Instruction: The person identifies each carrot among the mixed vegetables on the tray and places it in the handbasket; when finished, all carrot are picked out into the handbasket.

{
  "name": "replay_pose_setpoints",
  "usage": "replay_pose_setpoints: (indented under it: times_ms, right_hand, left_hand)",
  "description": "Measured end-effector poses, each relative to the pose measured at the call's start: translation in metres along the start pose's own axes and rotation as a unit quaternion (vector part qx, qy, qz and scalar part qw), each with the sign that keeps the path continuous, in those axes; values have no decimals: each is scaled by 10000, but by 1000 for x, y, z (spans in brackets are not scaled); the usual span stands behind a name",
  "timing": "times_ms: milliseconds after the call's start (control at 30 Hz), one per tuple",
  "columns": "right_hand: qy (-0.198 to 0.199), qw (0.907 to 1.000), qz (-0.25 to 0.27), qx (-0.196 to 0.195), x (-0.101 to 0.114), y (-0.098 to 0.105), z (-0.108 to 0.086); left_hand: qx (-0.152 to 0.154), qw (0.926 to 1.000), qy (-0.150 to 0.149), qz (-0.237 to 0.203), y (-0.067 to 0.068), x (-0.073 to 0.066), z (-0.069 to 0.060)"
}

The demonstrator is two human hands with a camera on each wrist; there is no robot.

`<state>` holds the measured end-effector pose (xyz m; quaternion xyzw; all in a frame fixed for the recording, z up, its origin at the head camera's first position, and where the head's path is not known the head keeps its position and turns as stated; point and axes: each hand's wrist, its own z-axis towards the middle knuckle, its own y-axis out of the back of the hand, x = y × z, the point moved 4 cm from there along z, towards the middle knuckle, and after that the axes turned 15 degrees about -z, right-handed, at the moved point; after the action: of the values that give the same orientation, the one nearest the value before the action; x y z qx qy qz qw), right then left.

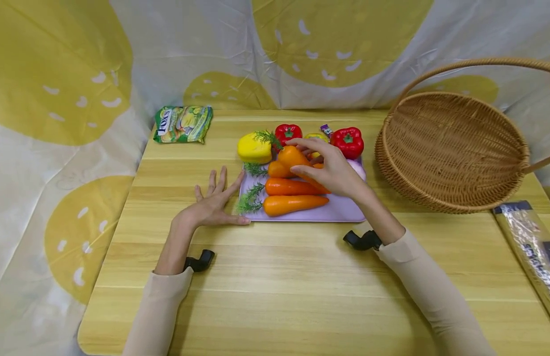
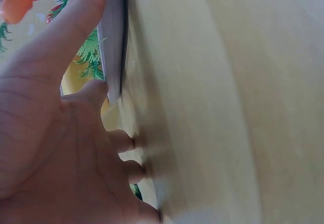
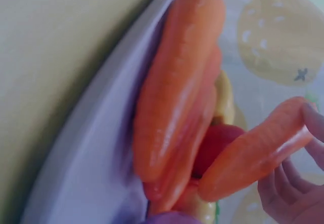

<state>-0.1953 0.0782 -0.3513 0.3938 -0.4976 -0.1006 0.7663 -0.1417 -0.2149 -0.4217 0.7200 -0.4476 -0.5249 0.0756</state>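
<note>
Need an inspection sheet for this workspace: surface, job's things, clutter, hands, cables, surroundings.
Surface: wood-grain table.
Job's things: one carrot held above the lilac tray; three more carrots on it. Yellow pepper and two red peppers behind the carrots.
Clutter: green FOX'S packet, far left; wicker basket, right; long packet at right edge, partly out of frame.
Hands: left hand spread at tray's left end; right hand pinches the carrot.
Cables: nothing seen.
Surroundings: white cloth with yellow print behind table.
</note>
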Motion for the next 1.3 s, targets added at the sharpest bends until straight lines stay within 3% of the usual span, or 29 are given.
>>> replay_pose_setpoints:
  times_ms: [300,500,633,900,1000,1167,1300]
  right_hand:
    - [-432,9973,585,-114,11,33,-15]
    - [-1098,9884,1010,-287,13,56,-33]
    - [-1209,9846,1160,-496,18,76,-46]
    - [-1309,9773,1383,-925,17,127,-71]
    - [-1403,9681,1760,-1103,7,145,-79]
    - [-1835,9394,2572,-1328,-17,170,-94]
    - [-2324,9196,2817,-1446,-36,183,-102]
  left_hand:
    - [-83,9998,-188,-77,-2,6,3]
    - [-39,10000,-33,37,-1,9,8]
    - [-6,9999,21,124,-1,14,12]
    - [-15,9999,-137,-77,0,1,-1]
    - [7,9996,-210,-163,1,-3,-5]
    - [60,9998,-170,-121,2,-3,-4]
    - [91,9999,-132,34,2,-4,-2]
